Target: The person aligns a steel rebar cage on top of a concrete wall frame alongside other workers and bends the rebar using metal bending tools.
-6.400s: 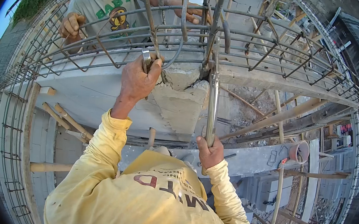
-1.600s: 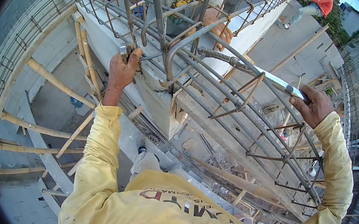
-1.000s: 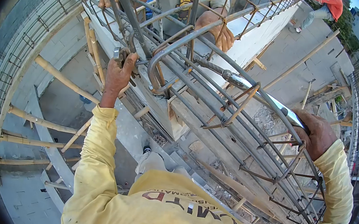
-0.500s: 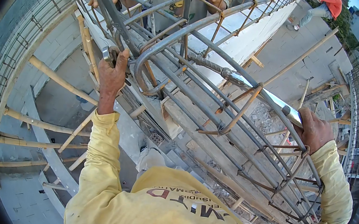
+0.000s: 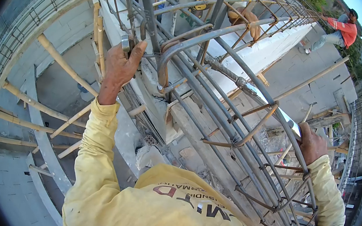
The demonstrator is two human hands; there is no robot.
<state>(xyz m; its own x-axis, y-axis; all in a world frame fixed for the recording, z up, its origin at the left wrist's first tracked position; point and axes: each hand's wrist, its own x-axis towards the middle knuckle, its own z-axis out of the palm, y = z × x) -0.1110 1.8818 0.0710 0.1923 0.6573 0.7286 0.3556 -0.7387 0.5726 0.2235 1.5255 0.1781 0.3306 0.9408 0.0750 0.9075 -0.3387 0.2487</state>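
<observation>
My left hand (image 5: 122, 64) is closed on a metal tool (image 5: 126, 43), beside the upright rebar at the bent end of a steel cage. On the right, my right hand (image 5: 312, 143) is wrapped round the end of a long shiny metal bar (image 5: 279, 110). That bar runs up and left through the rebar cage (image 5: 235, 144) toward a rusty rod section. Thick bent rebar (image 5: 166, 60) forms a loop between my hands. A co-worker's hand (image 5: 248, 24) touches the cage at the top.
A co-worker in a grey shirt (image 5: 184, 17) stands across the cage. Another person in red (image 5: 345, 31) sits at the upper right. Bamboo poles (image 5: 63, 65) cross at the left, and a block wall (image 5: 66, 24) curves behind them.
The view has shifted, and the cage's bent end appears farther right. My left hand appears slightly higher and farther right. The co-worker's hand has come down onto the cage.
</observation>
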